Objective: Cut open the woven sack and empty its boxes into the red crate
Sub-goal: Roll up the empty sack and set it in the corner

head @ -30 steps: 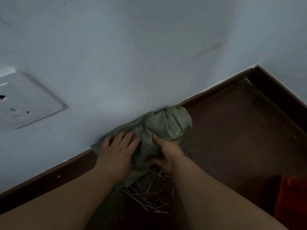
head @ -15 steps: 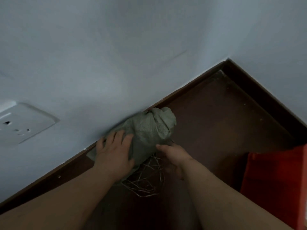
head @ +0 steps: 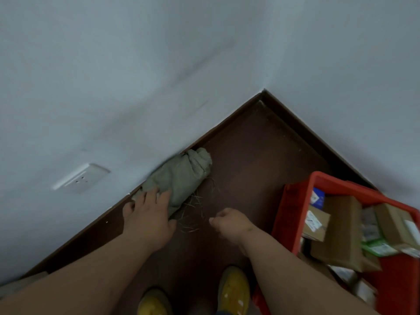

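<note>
The grey-green woven sack (head: 181,176) lies rolled into a bundle on the dark floor against the skirting board. Loose frayed strands (head: 193,210) trail from its near end. My left hand (head: 150,214) is spread flat, its fingertips just touching the sack's near end. My right hand (head: 229,222) hovers to the right of the strands, fingers curled shut, with nothing visible in it. The red crate (head: 286,214) stands at the right, filled with several cardboard boxes (head: 338,233).
Two white walls meet in a corner (head: 263,92) behind the sack. A white wall socket (head: 81,178) sits low on the left wall. My yellow shoes (head: 234,289) are at the bottom edge on the brown floor (head: 250,169).
The view has pulled back and up, bringing the crate and shoes into sight. My right hand let go of the sack and drew back. My left hand slid to the sack's near end.
</note>
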Action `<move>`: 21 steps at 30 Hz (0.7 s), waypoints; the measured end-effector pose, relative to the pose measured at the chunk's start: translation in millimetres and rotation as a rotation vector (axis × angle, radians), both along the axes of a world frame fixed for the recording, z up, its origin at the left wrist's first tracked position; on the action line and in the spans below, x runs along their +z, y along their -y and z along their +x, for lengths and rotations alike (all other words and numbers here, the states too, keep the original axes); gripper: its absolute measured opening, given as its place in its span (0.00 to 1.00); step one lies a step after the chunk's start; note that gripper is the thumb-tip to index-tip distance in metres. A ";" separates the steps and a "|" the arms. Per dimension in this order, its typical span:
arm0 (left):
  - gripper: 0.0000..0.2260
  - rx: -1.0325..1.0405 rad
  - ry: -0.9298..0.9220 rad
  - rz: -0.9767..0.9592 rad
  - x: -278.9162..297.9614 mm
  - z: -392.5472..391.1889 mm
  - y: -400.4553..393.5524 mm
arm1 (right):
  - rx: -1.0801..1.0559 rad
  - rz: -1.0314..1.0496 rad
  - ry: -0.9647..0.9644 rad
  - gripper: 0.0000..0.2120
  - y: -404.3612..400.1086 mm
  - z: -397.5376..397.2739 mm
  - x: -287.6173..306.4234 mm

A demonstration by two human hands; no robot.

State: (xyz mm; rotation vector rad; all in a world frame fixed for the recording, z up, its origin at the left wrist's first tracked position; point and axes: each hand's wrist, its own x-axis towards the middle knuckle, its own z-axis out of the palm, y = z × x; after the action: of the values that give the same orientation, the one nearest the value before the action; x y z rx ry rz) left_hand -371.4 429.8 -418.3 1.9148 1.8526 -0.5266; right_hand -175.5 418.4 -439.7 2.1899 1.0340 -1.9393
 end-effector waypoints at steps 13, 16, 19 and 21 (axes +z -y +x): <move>0.31 -0.030 -0.009 0.102 239.9 47.5 77.6 | 0.170 0.165 0.076 0.21 102.3 61.6 247.7; 0.32 -0.070 0.007 0.116 275.0 55.2 109.5 | 0.150 0.188 0.149 0.21 145.3 71.9 284.1; 0.32 -0.080 0.005 0.123 305.4 59.1 145.0 | 0.213 0.182 0.168 0.21 189.9 80.0 317.7; 0.33 -0.079 -0.002 0.119 324.2 63.8 165.5 | 0.256 0.177 0.184 0.22 218.0 88.7 339.5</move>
State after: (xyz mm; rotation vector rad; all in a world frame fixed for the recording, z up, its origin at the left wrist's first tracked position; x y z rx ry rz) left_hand -307.5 264.3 -94.1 2.0726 1.8541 -0.4522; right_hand -86.7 200.4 -100.3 2.1426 1.4192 -1.5626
